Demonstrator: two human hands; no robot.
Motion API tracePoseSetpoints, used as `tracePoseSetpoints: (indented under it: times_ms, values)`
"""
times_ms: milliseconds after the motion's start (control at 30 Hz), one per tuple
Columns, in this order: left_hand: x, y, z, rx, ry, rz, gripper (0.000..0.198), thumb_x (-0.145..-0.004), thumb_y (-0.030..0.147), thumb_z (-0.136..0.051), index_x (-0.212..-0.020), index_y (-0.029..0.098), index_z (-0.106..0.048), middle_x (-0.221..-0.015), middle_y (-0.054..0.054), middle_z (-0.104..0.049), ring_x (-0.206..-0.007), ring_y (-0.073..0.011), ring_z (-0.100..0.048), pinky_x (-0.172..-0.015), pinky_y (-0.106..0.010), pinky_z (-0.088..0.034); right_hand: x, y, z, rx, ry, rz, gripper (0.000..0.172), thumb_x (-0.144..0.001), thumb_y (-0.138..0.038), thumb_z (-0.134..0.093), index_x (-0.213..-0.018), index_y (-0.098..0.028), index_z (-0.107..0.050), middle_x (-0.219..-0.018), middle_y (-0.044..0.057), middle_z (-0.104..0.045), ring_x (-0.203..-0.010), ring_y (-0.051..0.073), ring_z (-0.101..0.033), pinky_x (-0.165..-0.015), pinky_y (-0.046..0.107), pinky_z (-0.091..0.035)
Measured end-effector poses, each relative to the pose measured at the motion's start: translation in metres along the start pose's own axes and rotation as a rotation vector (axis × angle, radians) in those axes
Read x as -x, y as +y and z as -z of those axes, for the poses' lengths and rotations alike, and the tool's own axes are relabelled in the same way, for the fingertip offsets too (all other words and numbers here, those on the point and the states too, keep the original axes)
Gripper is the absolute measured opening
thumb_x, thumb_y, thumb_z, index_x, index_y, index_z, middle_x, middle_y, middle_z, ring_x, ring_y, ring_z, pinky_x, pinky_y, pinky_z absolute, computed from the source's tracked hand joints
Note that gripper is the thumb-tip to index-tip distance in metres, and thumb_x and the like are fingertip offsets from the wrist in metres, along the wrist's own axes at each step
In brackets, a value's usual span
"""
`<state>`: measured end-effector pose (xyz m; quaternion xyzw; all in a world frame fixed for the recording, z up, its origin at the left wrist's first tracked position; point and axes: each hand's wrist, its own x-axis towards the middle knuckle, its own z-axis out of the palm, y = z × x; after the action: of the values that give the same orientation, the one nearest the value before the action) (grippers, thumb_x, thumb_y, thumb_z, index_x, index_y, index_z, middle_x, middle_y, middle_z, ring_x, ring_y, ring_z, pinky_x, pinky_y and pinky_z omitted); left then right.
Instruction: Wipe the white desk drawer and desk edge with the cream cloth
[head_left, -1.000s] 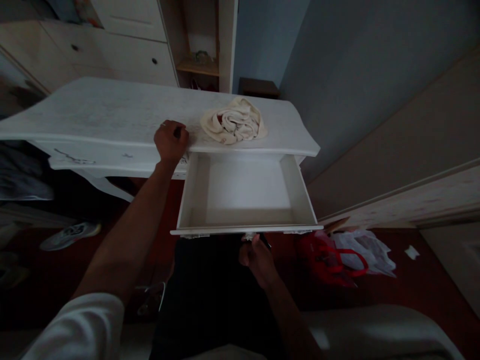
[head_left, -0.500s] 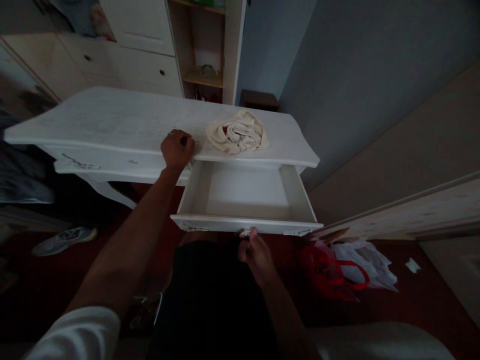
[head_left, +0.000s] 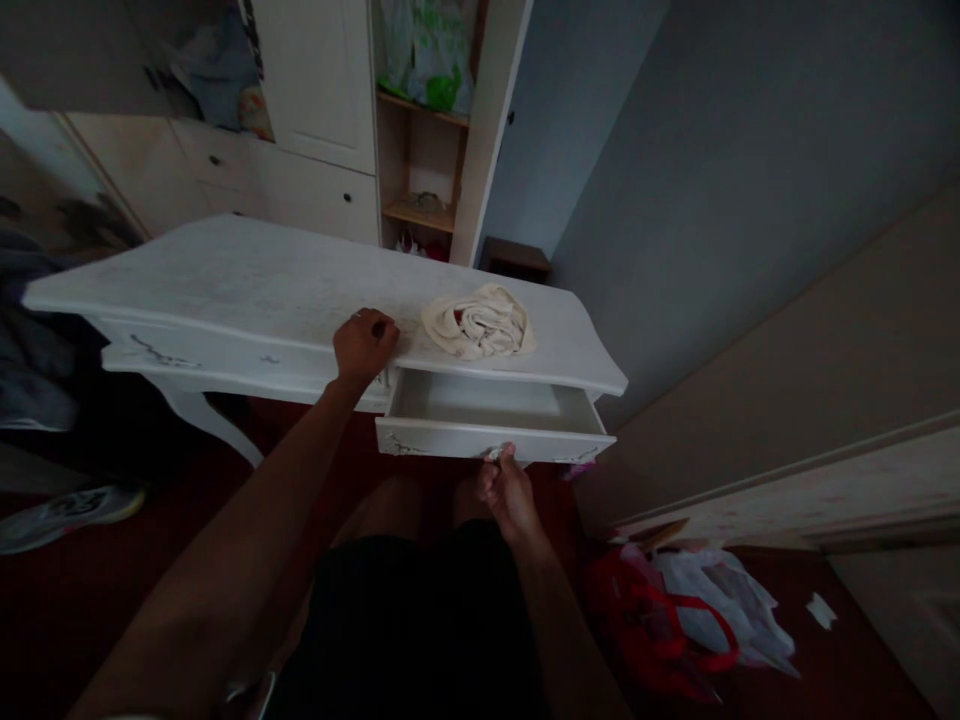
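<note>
My right hand [head_left: 514, 500] pinches the small white drawer knob [head_left: 493, 454] at the middle of the drawer's front. The white drawer [head_left: 450, 438] stands partly pulled out, and the part of its inside that shows holds nothing. My left hand [head_left: 366, 345] is curled into a loose fist and rests on the white table top [head_left: 247, 270] near its front edge; nothing shows in it. Just right of that fist lies a crumpled cream cloth [head_left: 484, 322], above the drawer.
Behind the table stand a white cabinet [head_left: 315, 170] and a shelf with a plastic bag [head_left: 431, 60]. A red bag [head_left: 645, 620] and white plastic bag [head_left: 720, 600] lie on the floor at right, by the wall. A shoe [head_left: 71, 515] is at lower left.
The drawer has slid inward toward the table, with my right hand on its knob. My left fist stays on the table top. The view has tilted up a little.
</note>
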<state>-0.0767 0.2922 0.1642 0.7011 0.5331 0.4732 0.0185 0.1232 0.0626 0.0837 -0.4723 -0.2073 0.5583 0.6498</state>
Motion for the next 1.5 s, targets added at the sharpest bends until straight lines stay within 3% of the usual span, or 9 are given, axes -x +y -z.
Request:
tracePoseSetpoints:
  times_ms: [200, 333, 633, 933, 1133, 1500]
  values:
    - [-0.001, 0.003, 0.002, -0.020, 0.024, 0.015, 0.019, -0.077, 0.033, -0.051, -0.075, 0.021, -0.066, -0.085, -0.008, -0.070, -0.080, -0.0239, -0.064, -0.075, -0.036, -0.048, -0.051, -0.006, -0.004, -0.008, -0.065, -0.019, 0.058, -0.065, -0.076, -0.069, -0.074, -0.020, -0.055, -0.047, -0.008, -0.045, -0.041, 0.008, -0.035, -0.042, 0.022, -0.027]
    - [-0.001, 0.005, 0.003, -0.034, 0.022, 0.016, 0.019, -0.078, 0.032, -0.049, -0.072, 0.022, -0.064, -0.081, -0.007, -0.069, -0.077, -0.0234, -0.065, -0.072, -0.035, -0.048, -0.080, -0.009, -0.009, 0.004, -0.051, -0.010, 0.055, -0.073, -0.074, -0.064, -0.073, -0.021, -0.053, -0.049, -0.007, -0.045, -0.042, 0.008, -0.034, -0.043, 0.023, -0.027]
    - [-0.002, 0.008, 0.003, -0.038, -0.012, 0.093, 0.017, -0.078, 0.031, -0.050, -0.072, 0.022, -0.063, -0.081, -0.006, -0.070, -0.076, -0.0234, -0.065, -0.069, -0.034, -0.048, -0.114, -0.018, -0.025, -0.024, -0.032, -0.026, 0.051, -0.083, -0.071, -0.055, -0.073, -0.021, -0.053, -0.051, -0.006, -0.046, -0.043, 0.008, -0.034, -0.044, 0.022, -0.028]
    - [0.000, 0.009, 0.005, -0.034, -0.044, 0.071, 0.016, -0.080, 0.029, -0.050, -0.074, 0.022, -0.064, -0.082, -0.007, -0.070, -0.079, -0.0231, -0.065, -0.072, -0.033, -0.048, -0.120, -0.022, -0.023, 0.169, 0.020, -0.065, 0.059, -0.078, -0.080, -0.049, -0.080, -0.021, -0.055, -0.050, -0.005, -0.051, -0.039, 0.009, -0.035, -0.041, 0.022, -0.028]
    - [-0.002, 0.011, 0.007, -0.030, -0.068, 0.114, 0.017, -0.081, 0.028, -0.049, -0.075, 0.022, -0.064, -0.085, -0.008, -0.070, -0.081, -0.0228, -0.065, -0.073, -0.033, -0.047, -0.115, -0.033, -0.018, 0.254, 0.053, -0.206, 0.060, -0.078, -0.079, -0.050, -0.083, -0.019, -0.058, -0.053, -0.003, -0.056, -0.038, 0.008, -0.039, -0.038, 0.021, -0.029]
    - [0.004, 0.017, 0.011, 0.029, -0.096, 0.183, 0.019, -0.083, 0.030, -0.048, -0.082, 0.022, -0.065, -0.093, -0.009, -0.071, -0.088, -0.0236, -0.065, -0.082, -0.035, -0.048, -0.116, -0.033, -0.025, 0.356, 0.112, -0.157, 0.060, -0.082, -0.078, -0.042, -0.084, -0.020, -0.056, -0.055, -0.003, -0.059, -0.039, 0.008, -0.044, -0.037, 0.019, -0.032]
